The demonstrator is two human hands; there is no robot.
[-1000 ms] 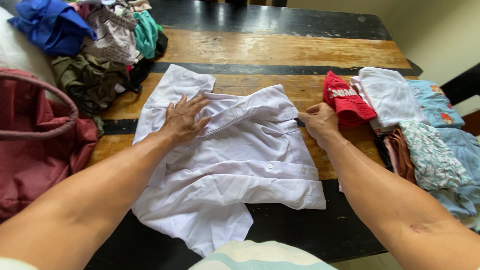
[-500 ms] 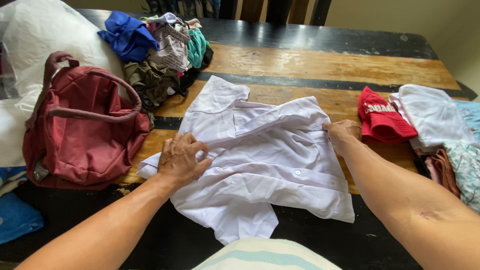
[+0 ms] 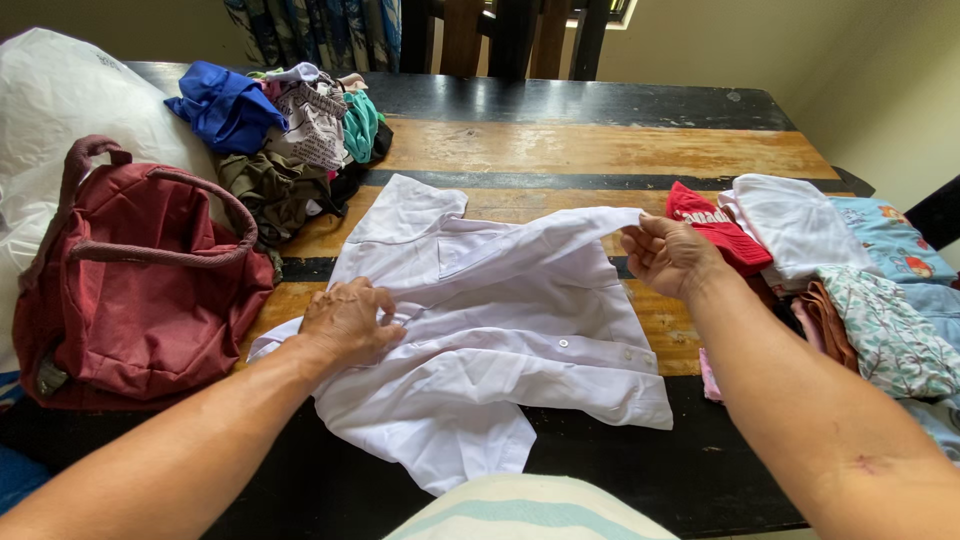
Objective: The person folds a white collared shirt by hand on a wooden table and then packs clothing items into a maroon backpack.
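Observation:
A white button-up shirt lies spread on the wooden table with black stripes. My left hand is closed on the fabric at the shirt's left side, pinching a fold against the table. My right hand grips the shirt's right upper edge and holds it lifted off the table, so that a flap stretches from the collar area to my fingers.
A maroon bag with handles stands at the left, a white plastic bag behind it. A heap of unfolded clothes sits at the back left. Folded clothes and a red garment lie at the right.
My right hand has raised the shirt's right edge off the table. My left hand slid down to the shirt's left side and closed on the fabric. The view shifted.

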